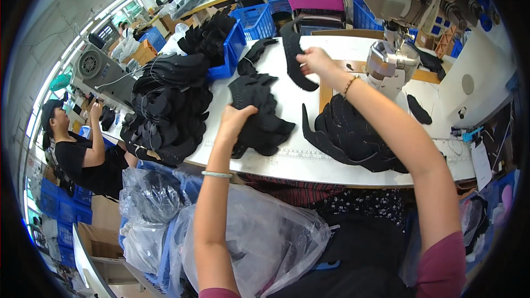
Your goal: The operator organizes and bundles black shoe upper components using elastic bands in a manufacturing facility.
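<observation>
My right hand [318, 62] pinches a curved black fabric piece [292, 58] by its edge, above the white table near the sewing machine head [391, 58]. My left hand [236, 122] is closed on the near left side of a loose stack of black fabric pieces [264, 113]; its thumb lies on top and the other fingers are partly hidden. Under my right forearm a second heap of curved black pieces [348, 135] rests on the table. A single small black piece [419, 109] lies right of the machine head.
The white table [326, 175] has a ruler strip along its near edge. Large piles of black pieces [165, 105] stand at left, beside a blue bin [234, 49]. Clear plastic bags [248, 237] lie below the table edge. Another person [88, 149] works at far left.
</observation>
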The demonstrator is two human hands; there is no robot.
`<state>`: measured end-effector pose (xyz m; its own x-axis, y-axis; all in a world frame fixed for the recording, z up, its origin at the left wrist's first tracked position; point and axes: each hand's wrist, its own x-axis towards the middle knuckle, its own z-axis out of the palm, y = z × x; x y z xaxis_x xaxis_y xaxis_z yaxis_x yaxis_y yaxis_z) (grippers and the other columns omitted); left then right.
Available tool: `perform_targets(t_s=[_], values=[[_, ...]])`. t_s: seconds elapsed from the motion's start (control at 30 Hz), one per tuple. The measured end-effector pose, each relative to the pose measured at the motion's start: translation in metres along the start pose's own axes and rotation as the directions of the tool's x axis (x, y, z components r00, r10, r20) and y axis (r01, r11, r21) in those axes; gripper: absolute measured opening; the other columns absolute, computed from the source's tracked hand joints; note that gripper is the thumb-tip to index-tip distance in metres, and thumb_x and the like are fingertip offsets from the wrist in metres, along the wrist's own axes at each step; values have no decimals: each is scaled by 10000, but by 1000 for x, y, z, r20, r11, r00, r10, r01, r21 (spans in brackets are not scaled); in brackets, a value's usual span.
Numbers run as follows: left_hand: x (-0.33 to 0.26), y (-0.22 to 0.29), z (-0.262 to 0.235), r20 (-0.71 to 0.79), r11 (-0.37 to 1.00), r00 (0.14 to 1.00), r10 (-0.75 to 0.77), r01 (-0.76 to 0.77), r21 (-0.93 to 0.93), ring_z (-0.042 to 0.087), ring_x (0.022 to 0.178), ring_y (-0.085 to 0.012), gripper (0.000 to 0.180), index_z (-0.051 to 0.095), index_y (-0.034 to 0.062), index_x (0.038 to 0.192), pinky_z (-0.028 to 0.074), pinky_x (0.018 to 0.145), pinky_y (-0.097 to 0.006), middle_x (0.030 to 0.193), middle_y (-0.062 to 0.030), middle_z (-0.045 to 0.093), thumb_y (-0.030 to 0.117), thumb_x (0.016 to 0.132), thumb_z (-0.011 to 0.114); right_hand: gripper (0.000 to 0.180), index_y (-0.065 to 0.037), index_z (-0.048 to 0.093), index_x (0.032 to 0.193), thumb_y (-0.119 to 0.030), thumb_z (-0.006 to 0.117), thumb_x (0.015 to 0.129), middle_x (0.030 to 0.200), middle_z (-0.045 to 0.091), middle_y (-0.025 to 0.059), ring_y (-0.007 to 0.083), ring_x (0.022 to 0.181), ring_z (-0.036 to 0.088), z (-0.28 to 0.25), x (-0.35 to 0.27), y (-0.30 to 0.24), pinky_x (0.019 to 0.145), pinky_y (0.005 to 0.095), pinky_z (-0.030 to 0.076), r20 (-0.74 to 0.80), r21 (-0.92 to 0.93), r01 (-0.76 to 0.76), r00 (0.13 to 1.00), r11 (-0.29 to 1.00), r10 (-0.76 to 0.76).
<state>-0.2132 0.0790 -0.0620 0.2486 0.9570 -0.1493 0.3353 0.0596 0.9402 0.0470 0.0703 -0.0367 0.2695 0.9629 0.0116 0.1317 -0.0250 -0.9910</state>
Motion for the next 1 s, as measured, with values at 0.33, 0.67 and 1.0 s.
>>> perform_targets(t_s=[0.33, 0.67, 1.0], values=[[-38, -9, -73, 257, 657, 959, -116, 268, -705, 678, 708, -235, 211, 633, -37, 920, 589, 671, -347, 830, -125, 674, 146, 815, 632, 241, -41, 522, 1093, -152, 557, 882, 871, 570, 15, 88, 760, 534, 14, -67, -56, 704, 250, 442, 246, 61, -5, 969, 998, -10], [-70, -31, -9, -279, 926, 960, 22, -125, -357, 616, 939, -233, 636, 351, 3, 1323, 524, 750, -309, 1115, -175, 571, 66, 765, 651, 472, 26, 441, 1232, -200, 584, 844, 1004, 594, 150, 191, 914, 575, 152, -87, 6, 815, 290, 456, 324, -24, 260, 915, 965, -238], [-102, -29, -10, -95, 843, 991, 93, -129, -522, 515, 1117, -214, 778, 152, 16, 1454, 440, 922, -290, 1249, -179, 461, 111, 822, 597, 880, 166, 433, 1204, -464, 736, 668, 1119, 565, 279, 304, 1058, 572, 144, -84, 16, 891, 318, 455, 305, -163, 82, 952, 983, -29]])
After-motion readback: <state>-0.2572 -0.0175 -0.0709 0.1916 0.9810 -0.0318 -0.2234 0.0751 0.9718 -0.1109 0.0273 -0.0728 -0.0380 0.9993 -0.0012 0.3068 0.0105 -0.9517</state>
